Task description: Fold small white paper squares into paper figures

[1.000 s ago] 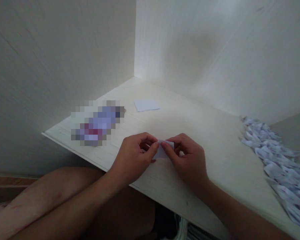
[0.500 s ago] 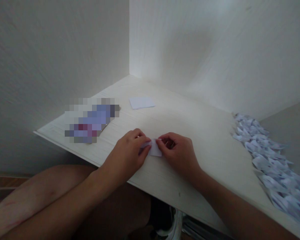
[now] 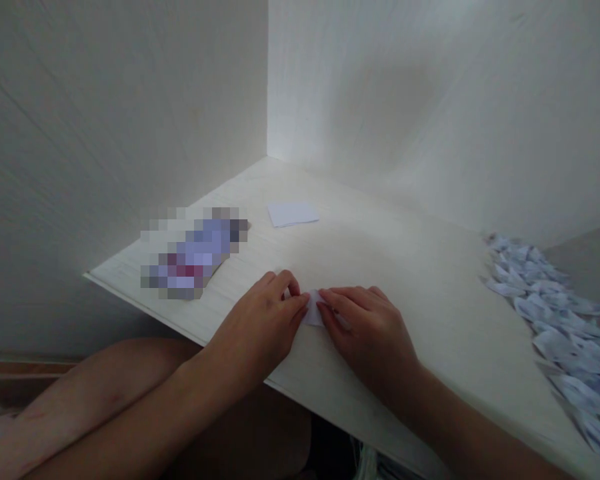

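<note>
Between the left hand point(image 3: 267, 313) and the right hand point(image 3: 370, 323), a small white paper point(image 3: 313, 315) is clamped by thumbs and fingers, its shaping seemingly unfinished (much is hidden). Both hands are angled inward, fingertips nearly meeting over the table point(image 3: 420, 267). Beyond, flat paper point(image 3: 293, 214) is left unfolded; rightward, many folded pieces point(image 3: 553, 313) are already heaped.

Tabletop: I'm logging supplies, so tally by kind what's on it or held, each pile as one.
Small paper held by left hand and right hand: 1
Flat white paper: 1
Pile of paper pieces: 1
Pixelated object: 1
Total: 4
</note>
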`<state>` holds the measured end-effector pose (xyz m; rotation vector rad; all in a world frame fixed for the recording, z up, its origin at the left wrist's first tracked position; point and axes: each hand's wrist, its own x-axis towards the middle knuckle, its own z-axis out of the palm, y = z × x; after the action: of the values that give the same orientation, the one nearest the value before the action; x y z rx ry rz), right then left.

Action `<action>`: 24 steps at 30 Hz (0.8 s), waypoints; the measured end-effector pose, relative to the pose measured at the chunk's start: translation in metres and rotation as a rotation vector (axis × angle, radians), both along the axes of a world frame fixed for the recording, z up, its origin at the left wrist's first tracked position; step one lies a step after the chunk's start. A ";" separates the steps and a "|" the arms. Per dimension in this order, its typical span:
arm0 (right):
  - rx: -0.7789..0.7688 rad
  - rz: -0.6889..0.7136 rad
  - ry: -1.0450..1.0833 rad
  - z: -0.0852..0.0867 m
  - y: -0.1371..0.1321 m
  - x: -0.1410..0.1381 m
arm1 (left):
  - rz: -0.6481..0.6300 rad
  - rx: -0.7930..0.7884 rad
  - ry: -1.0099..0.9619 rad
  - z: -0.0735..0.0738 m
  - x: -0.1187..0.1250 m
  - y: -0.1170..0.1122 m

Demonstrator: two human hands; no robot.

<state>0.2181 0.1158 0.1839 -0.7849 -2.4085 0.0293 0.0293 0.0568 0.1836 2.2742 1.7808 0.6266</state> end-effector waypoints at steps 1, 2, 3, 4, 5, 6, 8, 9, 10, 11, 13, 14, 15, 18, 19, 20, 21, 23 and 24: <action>-0.009 -0.005 0.017 0.001 -0.001 -0.001 | 0.002 -0.011 0.001 0.000 0.000 0.000; -0.033 -0.017 0.032 0.001 -0.002 -0.002 | 0.005 -0.020 -0.001 0.001 0.000 0.000; -0.069 -0.033 0.046 0.002 -0.003 -0.003 | 0.007 -0.026 -0.008 0.001 0.000 0.000; -0.111 -0.049 0.056 0.002 -0.003 -0.004 | 0.010 -0.030 -0.016 0.000 0.000 0.000; -0.155 -0.067 0.061 0.002 -0.004 -0.005 | 0.011 -0.034 -0.025 0.000 0.001 0.001; -0.191 -0.085 0.066 0.002 -0.004 -0.006 | 0.010 -0.040 -0.034 0.000 0.001 0.001; -0.233 -0.123 0.077 0.002 -0.003 -0.007 | 0.006 -0.054 -0.047 0.000 0.002 0.001; -0.238 -0.139 0.082 0.002 -0.003 -0.008 | 0.004 -0.062 -0.049 0.000 0.002 0.002; -0.240 -0.150 0.086 0.002 -0.003 -0.008 | 0.001 -0.070 -0.050 0.000 0.002 0.002; -0.240 -0.157 0.090 0.002 -0.003 -0.008 | 0.000 -0.074 -0.050 0.001 0.002 0.002; -0.245 -0.164 0.096 0.003 -0.003 -0.009 | 0.002 -0.078 -0.046 0.002 0.002 0.003; -0.250 -0.165 0.099 0.004 -0.003 -0.009 | 0.002 -0.080 -0.045 0.002 0.002 0.003; -0.256 -0.165 0.104 0.004 -0.004 -0.009 | 0.002 -0.080 -0.045 0.003 0.001 0.003; -0.260 -0.146 0.110 0.005 -0.004 -0.008 | -0.002 -0.070 -0.053 0.001 -0.001 0.003; -0.256 -0.124 0.108 0.004 -0.004 -0.008 | -0.004 -0.062 -0.056 0.001 -0.002 0.003; -0.250 -0.094 0.103 0.004 -0.004 -0.008 | -0.005 -0.051 -0.060 0.000 -0.003 0.003; -0.242 -0.057 0.098 0.003 -0.003 -0.007 | -0.003 -0.042 -0.064 -0.001 -0.004 0.003; -0.216 0.020 0.090 0.001 -0.002 -0.006 | 0.007 -0.030 -0.073 -0.002 -0.006 0.003; -0.201 0.053 0.085 0.001 -0.001 -0.006 | 0.007 -0.025 -0.073 -0.002 -0.008 0.003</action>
<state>0.2121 0.1146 0.1848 -0.7922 -2.3692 0.3240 0.0218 0.0601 0.1816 2.2004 1.7535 0.6752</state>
